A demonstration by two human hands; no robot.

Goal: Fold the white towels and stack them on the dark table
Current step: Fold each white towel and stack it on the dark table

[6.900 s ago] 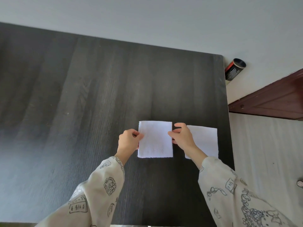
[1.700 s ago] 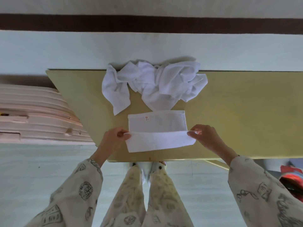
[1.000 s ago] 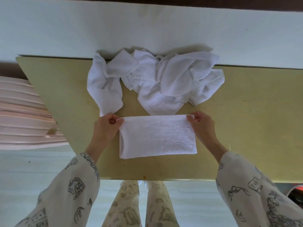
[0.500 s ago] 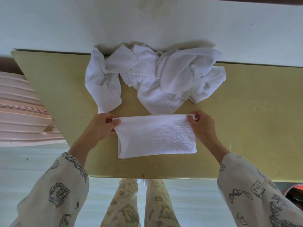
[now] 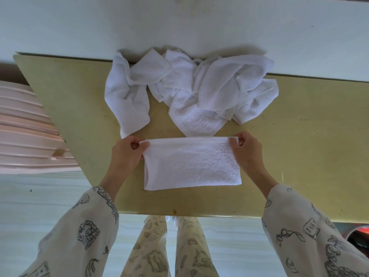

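Head cam: left hand (image 5: 125,154) and right hand (image 5: 246,151) each had a pinching grip on the half-folded towel's (image 5: 191,163) far corners; probably next, fold it across.

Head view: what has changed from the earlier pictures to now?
Earlier the hands adjusted a folded towel on a dark table, beside another. Now, at a yellow table, the near half of a fresh towel has been folded away over its far half. The left hand and right hand still pinch its far corners. The crumpled pile behind looks unchanged.
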